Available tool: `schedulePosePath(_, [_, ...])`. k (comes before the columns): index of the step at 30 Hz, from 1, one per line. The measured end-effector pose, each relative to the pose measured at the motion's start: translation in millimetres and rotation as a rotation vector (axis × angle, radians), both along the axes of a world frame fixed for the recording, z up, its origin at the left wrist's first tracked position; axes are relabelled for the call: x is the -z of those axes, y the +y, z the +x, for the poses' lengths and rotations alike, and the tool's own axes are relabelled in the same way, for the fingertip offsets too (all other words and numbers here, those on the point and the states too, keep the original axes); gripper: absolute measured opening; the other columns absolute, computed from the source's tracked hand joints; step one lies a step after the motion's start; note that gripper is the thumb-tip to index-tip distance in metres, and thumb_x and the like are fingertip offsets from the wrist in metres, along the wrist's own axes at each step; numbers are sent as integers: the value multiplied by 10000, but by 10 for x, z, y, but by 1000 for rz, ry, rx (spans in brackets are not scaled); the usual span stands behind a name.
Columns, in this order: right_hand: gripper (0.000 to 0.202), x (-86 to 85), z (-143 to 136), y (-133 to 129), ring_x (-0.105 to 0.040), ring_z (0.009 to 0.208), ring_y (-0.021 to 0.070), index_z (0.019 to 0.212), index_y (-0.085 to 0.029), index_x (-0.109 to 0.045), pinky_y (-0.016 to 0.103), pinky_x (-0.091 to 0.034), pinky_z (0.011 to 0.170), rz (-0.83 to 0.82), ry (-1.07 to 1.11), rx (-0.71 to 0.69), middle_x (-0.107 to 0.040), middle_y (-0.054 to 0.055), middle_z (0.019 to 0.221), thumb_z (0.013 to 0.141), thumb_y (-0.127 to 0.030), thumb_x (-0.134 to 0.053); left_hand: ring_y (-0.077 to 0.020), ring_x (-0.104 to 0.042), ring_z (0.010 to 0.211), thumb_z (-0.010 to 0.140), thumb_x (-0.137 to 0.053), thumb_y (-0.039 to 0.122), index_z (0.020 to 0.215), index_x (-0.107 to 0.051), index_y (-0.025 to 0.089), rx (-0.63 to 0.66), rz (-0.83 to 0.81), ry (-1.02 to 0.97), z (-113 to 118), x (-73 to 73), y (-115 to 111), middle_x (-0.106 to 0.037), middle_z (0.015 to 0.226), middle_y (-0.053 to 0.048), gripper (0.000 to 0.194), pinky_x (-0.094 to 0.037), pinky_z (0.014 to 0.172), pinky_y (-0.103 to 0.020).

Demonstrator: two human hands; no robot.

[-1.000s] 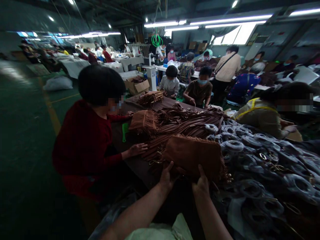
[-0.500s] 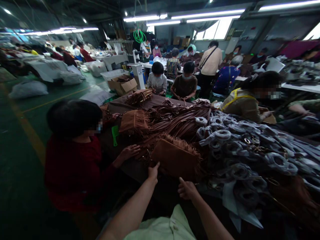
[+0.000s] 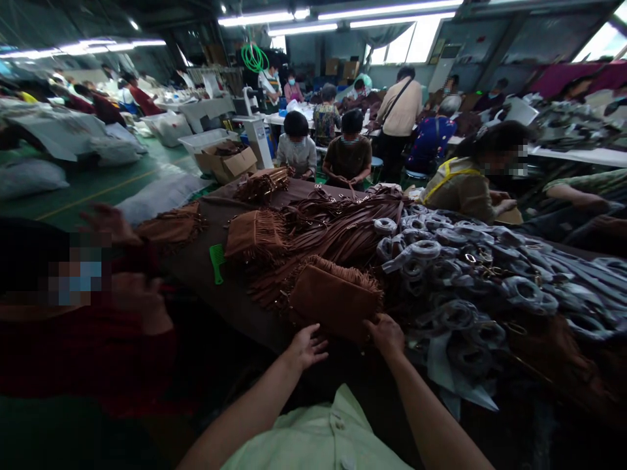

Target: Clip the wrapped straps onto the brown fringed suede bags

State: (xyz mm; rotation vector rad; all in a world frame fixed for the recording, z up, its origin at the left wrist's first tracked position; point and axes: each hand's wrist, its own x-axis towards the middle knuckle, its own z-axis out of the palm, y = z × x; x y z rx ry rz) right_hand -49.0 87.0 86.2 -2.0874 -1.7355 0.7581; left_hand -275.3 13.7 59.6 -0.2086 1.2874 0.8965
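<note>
A brown fringed bag [image 3: 334, 299] lies on the dark table covering right in front of me, its fringe toward the far side. Just below its near left edge is my left hand [image 3: 307, 347], palm turned up, fingers apart, holding nothing. At the bag's near right corner, my right hand [image 3: 386, 334] has its fingers closed on the edge. Beyond the bag spreads a heap of brown straps [image 3: 337, 232]. Another fringed bag [image 3: 255, 234] rests farther left, beside a green comb [image 3: 216, 264].
Wrapped grey strap rolls [image 3: 460, 315] pile up on the right. A person in dark red [image 3: 93, 352] is close on the left with raised hands. Across the table sit several people. A cardboard box [image 3: 228, 160] stands beyond the far left edge.
My left hand has let go of the bag and opened. My right hand has moved up to its right corner and closed there. The person on the left has leaned away, hands lifted.
</note>
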Motion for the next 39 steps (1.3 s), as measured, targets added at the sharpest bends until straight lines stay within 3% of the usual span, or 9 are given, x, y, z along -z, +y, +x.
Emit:
schedulePosePath(7, [243, -361, -202, 149, -536, 565, 138, 707, -165, -576, 231, -400, 523, -108, 604, -50, -586, -19, 579, 604, -373, -648, -240, -599, 947, 738, -596, 503, 927, -560, 159, 333, 166, -265, 217, -259, -19, -627, 1061, -107, 395, -453, 794, -398])
schedulePosePath(11, [333, -479, -284, 162, -526, 490, 129, 780, -173, -541, 240, -421, 456, -292, 901, 76, -574, -43, 567, 584, -400, -686, -197, -613, 947, 778, -600, 408, 941, -589, 160, 155, 395, -292, 382, -395, 37, -661, 983, -72, 297, -452, 785, -301])
schedulePosePath(14, [370, -526, -257, 117, -489, 433, 107, 739, -170, -529, 230, -419, 431, -300, 955, 117, -532, -64, 506, 562, -429, -726, -172, -652, 767, 779, -618, 352, 925, -581, 151, 104, 363, -234, 469, -436, 101, -668, 854, -53, 251, -477, 721, -295])
schedulePosePath(20, [390, -657, -131, -48, -559, 495, 110, 832, -167, -568, 212, -437, 451, -449, 1046, -58, -618, -25, 639, 618, -455, -721, -68, -556, 478, 740, -669, 307, 859, -555, 159, 52, 277, -156, 476, -475, 153, -610, 691, 28, 222, -472, 568, -234])
schedulePosePath(28, [406, -344, -40, -72, -563, 505, 106, 791, -110, -617, 205, -442, 474, -490, 994, -109, -646, 14, 653, 543, -384, -786, -96, -566, 552, 657, -728, 314, 852, -573, 160, 157, 271, -38, 440, -256, 118, -615, 720, 9, 294, -461, 573, -242])
schedulePosePath(32, [319, -149, -33, -86, -555, 475, 119, 709, -116, -598, 214, -442, 455, -490, 874, 7, -625, 11, 572, 550, -318, -788, -105, -556, 538, 639, -735, 303, 832, -594, 141, 243, 299, 110, 610, -128, 97, -651, 772, -31, 289, -464, 610, -279])
schedulePosePath(34, [299, -96, 12, -92, -581, 498, 142, 753, -127, -599, 241, -470, 478, -508, 880, 76, -633, 18, 589, 581, -304, -768, -133, -588, 596, 634, -737, 280, 822, -592, 139, 168, 338, 132, 648, -68, 130, -661, 791, -43, 276, -474, 658, -303])
schedulePosePath(37, [322, -46, 134, -85, -601, 505, 158, 870, -143, -605, 275, -491, 481, -585, 927, 98, -654, 36, 649, 636, -327, -729, -168, -625, 734, 640, -739, 262, 813, -560, 149, -201, 370, 169, 492, 30, 228, -661, 823, -44, 273, -481, 762, -330])
schedulePosePath(39, [326, -5, 222, -67, -607, 498, 172, 867, -136, -624, 287, -493, 473, -496, 912, 148, -664, 59, 665, 613, -300, -745, -176, -632, 799, 640, -747, 267, 814, -547, 152, -420, 379, 230, 274, 91, 291, -658, 849, -45, 289, -470, 826, -346])
